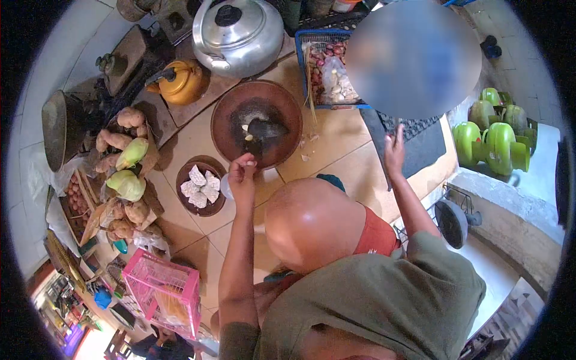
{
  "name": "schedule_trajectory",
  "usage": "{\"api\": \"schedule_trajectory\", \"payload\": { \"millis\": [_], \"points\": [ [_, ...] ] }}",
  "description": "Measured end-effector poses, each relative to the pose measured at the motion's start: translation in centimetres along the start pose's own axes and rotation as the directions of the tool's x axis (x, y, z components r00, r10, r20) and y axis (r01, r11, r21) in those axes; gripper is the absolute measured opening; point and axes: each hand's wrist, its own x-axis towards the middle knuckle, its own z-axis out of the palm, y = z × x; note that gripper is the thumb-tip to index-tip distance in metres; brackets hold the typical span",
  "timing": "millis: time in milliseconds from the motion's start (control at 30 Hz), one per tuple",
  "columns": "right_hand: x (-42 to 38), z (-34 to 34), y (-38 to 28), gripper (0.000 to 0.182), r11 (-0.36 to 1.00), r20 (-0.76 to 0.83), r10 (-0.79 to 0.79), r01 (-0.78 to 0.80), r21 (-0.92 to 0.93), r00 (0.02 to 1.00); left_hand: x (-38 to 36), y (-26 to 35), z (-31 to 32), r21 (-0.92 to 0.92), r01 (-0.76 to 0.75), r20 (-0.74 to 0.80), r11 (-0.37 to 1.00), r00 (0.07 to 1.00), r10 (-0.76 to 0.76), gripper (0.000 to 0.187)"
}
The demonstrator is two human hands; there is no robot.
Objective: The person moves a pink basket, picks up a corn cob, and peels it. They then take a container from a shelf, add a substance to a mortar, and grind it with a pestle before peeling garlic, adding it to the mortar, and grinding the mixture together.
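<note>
My left hand [241,175] is above the near rim of a round brown stone mortar [223,123], its fingers curled together in a pinch. Whatever they hold, if anything, is too small to make out. A dark pestle [267,132] lies in the mortar, with a few pale pieces like garlic cloves [248,137] beside it. Left of my hand, a small brown dish [182,175] holds several white chunks [198,189]. My right hand [394,150] is over a dark cloth [426,153], seen edge-on, with fingers stretched out and nothing visible in them.
A blue basket [300,45] of shallots and garlic stands behind the mortar, near a large kettle [264,39] and an orange kettle [180,84]. Potatoes [130,117] and corn [127,185] lie left. A pink crate [192,288] is nearer; green dumbbell-like objects [499,147] stand right. A blurred oval covers the back right.
</note>
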Motion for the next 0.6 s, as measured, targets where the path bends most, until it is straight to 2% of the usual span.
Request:
{"api": "schedule_trajectory", "payload": {
  "millis": [33, 67, 100, 133, 167, 200, 267, 300, 333, 400, 433, 467, 500, 533, 600],
  "points": [
    [-0.9, -1.3, 2.9, 0.060, 0.987, 0.022, 0.065, -0.061, -0.150, 0.998, 0.2, 0.3, -0.4, 0.090, -0.090, 0.020, 0.992, 0.996, 0.089, 0.014],
    [-2.1, -2.4, 5.1, 0.061, 0.948, 0.036, 0.133, -0.116, -0.297, 0.990, 0.5, 0.4, -0.7, 0.084, -0.091, 0.022, 0.992, 0.996, 0.090, 0.014],
    [-3.6, -3.0, 6.8, 0.061, 0.947, 0.036, 0.132, -0.115, -0.301, 0.991, 0.6, 0.4, -1.1, 0.109, -0.123, 0.025, 0.986, 0.992, 0.121, 0.014],
    [-5.0, -3.4, 8.1, 0.060, 0.919, 0.023, 0.097, -0.080, -0.387, 0.995, 0.6, 0.4, -1.2, 0.134, -0.154, 0.030, 0.979, 0.988, 0.152, 0.013],
    [-5.8, -3.7, 9.1, 0.059, 0.883, 0.013, 0.060, -0.047, -0.467, 0.998, 0.4, 1.0, -1.0, 0.053, -0.075, 0.009, 0.996, 0.997, 0.074, 0.013],
    [-6.3, -3.8, 9.6, 0.059, 0.883, 0.011, 0.062, -0.049, -0.467, 0.998, 0.4, 1.0, -0.8, 0.054, -0.075, 0.011, 0.996, 0.997, 0.074, 0.013],
    [-7.2, -3.4, 10.4, 0.055, 0.831, 0.025, 0.143, -0.106, -0.546, 0.989, 0.5, 1.2, -0.9, 0.134, -0.089, -0.013, 0.987, 0.996, 0.091, 0.013],
    [-7.6, -2.9, 9.5, 0.052, 0.713, -0.018, 0.185, -0.147, -0.686, 0.982, 0.5, 1.4, -1.1, 0.141, -0.092, -0.023, 0.986, 0.995, 0.096, 0.013],
    [-7.5, -2.2, 8.5, 0.052, 0.722, -0.007, 0.181, -0.138, -0.678, 0.983, 0.4, 1.4, -1.4, 0.159, -0.121, -0.012, 0.980, 0.992, 0.125, 0.012],
    [-7.0, -0.9, 5.8, 0.052, 0.687, -0.126, 0.124, -0.177, -0.705, 0.984, 0.4, 1.3, -2.3, 0.185, -0.148, -0.022, 0.971, 0.988, 0.155, 0.012],
    [-6.0, -0.4, 2.5, 0.050, 0.767, -0.079, 0.083, -0.114, -0.632, 0.993, 0.5, 1.0, -2.8, 0.210, -0.162, -0.057, 0.964, 0.983, 0.177, 0.012],
    [-4.8, 0.1, 1.3, 0.043, 0.902, 0.034, -0.133, 0.135, -0.410, 0.990, 0.5, 0.9, -3.4, 0.234, -0.172, -0.092, 0.957, 0.976, 0.198, 0.011],
    [-3.8, 1.2, -0.6, 0.039, 0.937, 0.129, -0.200, 0.228, -0.264, 0.971, 0.3, 1.0, -3.8, 0.198, -0.191, -0.123, 0.961, 0.968, 0.218, 0.010],
    [-3.2, 2.7, -3.1, 0.036, 0.948, 0.210, -0.274, 0.301, -0.106, 0.938, 0.1, 1.0, -4.2, 0.206, -0.186, -0.139, 0.961, 0.966, 0.217, 0.010],
    [-2.5, 5.9, -8.5, 0.032, 0.862, 0.323, -0.503, 0.491, 0.124, 0.802, -0.1, 0.9, -4.8, 0.289, -0.144, -0.221, 0.946, 0.952, 0.212, 0.009]
  ]
}}
